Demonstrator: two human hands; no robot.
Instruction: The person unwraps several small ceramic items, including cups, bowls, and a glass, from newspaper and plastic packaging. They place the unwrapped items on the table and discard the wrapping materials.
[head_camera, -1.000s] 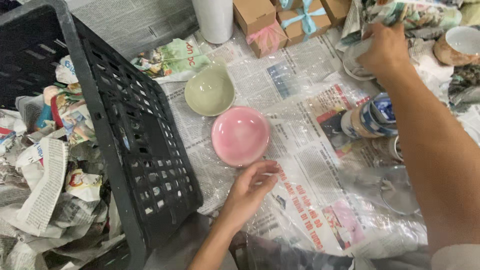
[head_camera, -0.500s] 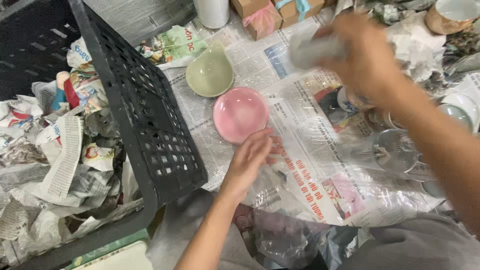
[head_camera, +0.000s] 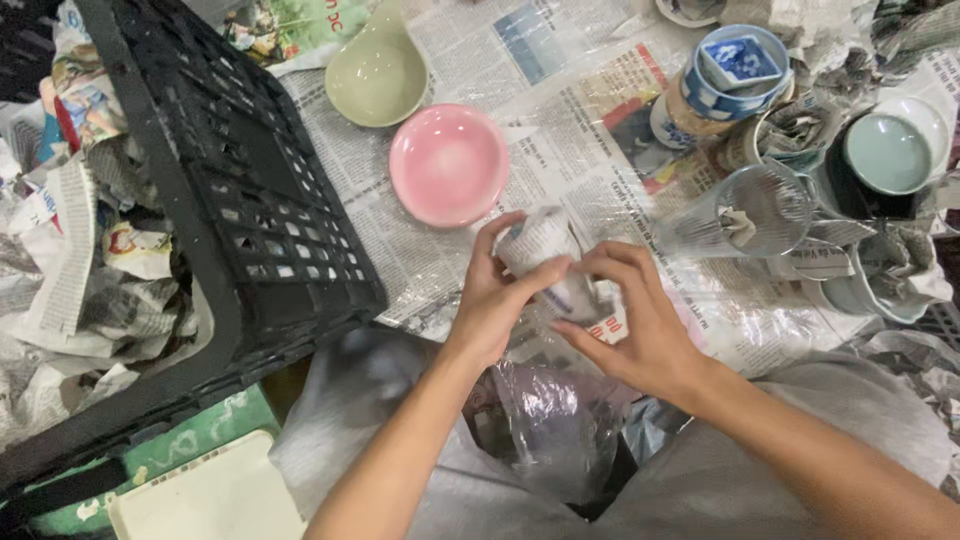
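Observation:
Both my hands meet over the newspaper-covered floor, low in the head view. My left hand (head_camera: 497, 290) and my right hand (head_camera: 634, 322) together grip a small object wrapped in newspaper (head_camera: 541, 240). What is inside the wrapping is hidden. Just above it lies a pink bowl (head_camera: 449, 165), and a pale green bowl (head_camera: 378, 75) sits further up. Crumpled clear plastic (head_camera: 545, 420) lies under my wrists.
A black plastic crate (head_camera: 230, 200) full of crumpled newspaper stands at the left. At the right are a clear glass with paper in it (head_camera: 745, 210), stacked blue-and-white cups (head_camera: 730, 75), a pale blue bowl (head_camera: 888, 152) and more wrapped dishes.
My right hand came down from the top right with the wrapped object. My left hand lifted off the newspaper and closed on it too. The camera shifted downward.

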